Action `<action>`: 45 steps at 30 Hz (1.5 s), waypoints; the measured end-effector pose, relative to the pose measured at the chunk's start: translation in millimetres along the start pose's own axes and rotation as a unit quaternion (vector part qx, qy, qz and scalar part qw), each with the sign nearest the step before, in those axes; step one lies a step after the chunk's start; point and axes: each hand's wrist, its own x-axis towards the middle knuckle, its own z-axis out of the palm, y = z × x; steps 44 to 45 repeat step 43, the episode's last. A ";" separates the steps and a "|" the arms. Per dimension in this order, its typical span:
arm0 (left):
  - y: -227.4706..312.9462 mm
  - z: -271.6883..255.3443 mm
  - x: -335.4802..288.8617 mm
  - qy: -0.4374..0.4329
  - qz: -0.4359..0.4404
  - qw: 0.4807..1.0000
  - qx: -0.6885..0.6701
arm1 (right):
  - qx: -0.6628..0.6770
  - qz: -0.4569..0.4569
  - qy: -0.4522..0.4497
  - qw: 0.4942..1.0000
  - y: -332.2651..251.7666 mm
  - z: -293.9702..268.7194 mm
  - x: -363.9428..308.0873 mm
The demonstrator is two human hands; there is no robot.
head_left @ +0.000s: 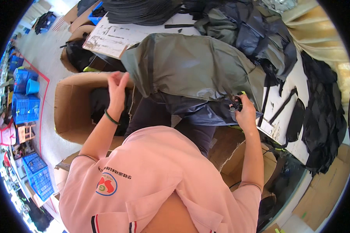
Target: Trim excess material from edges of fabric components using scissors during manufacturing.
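A large olive-grey coated fabric piece point(190, 66) lies over the near edge of the table and hangs across my lap, with a dark strip along its left part and a dark, shiny underside below. My left hand point(118, 90) is raised off its left edge, thumb and fingers apart and holding nothing. At the fabric's lower right, my right hand point(245, 112) is closed round a small dark tool point(236, 103) that looks like scissors. Fingers and dark folds partly hide that tool. A bit of yellow-green shows beside it.
An open cardboard box point(72, 105) with dark material inside stands to my left. Another carton point(270, 159) is below the table at right. On the white table point(109, 37) are stacked black strips point(140, 11), crumpled dark fabric point(256, 35) and black pieces point(322, 116).
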 end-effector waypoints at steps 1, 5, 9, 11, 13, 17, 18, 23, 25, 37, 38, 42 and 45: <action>-2.6 -4.9 -10.3 -0.008 -0.113 0.994 -0.005 | -0.034 -0.017 0.007 0.999 2.2 3.5 1.0; -2.0 10.3 -32.8 -0.144 -0.240 0.960 0.003 | -0.059 -0.015 0.007 0.998 15.9 18.7 0.4; -16.3 24.1 -32.9 -0.226 -0.225 0.948 -0.009 | -0.047 0.014 -0.009 0.999 16.2 27.1 4.1; -22.9 23.9 -25.7 -0.224 -0.304 0.912 -0.158 | -0.041 0.041 -0.014 0.998 15.4 28.2 4.5; -24.1 20.6 -22.1 -0.229 -0.321 0.887 -0.242 | -0.034 0.046 -0.022 0.998 21.0 31.9 4.4; -15.3 14.8 -18.4 -0.244 -0.325 0.833 -0.376 | -0.025 0.061 -0.001 0.998 28.9 37.9 2.3; -15.3 13.9 -16.4 -0.242 -0.324 0.834 -0.376 | -0.021 0.060 0.006 0.998 30.6 39.3 2.5; -11.7 6.4 -10.5 -0.239 -0.296 0.828 -0.411 | -0.031 0.045 0.008 0.998 22.7 40.0 7.7; -6.9 -3.0 -4.1 -0.227 -0.283 0.840 -0.402 | -0.017 0.036 0.002 0.999 20.9 35.4 6.0; 167.5 -245.5 275.5 0.362 0.192 0.896 -0.172 | 0.157 0.053 0.164 0.973 -0.9 1.3 19.6; 178.3 -249.5 292.5 0.366 0.246 0.887 -0.134 | 0.167 0.062 0.150 0.972 -1.3 3.1 19.0; 173.7 -253.0 366.9 0.260 0.233 0.936 -0.039 | 0.146 0.047 0.141 0.978 -13.6 15.8 8.9; 159.1 -258.8 385.4 0.181 0.189 0.965 0.028 | 0.169 0.108 0.091 0.975 -15.1 18.0 8.3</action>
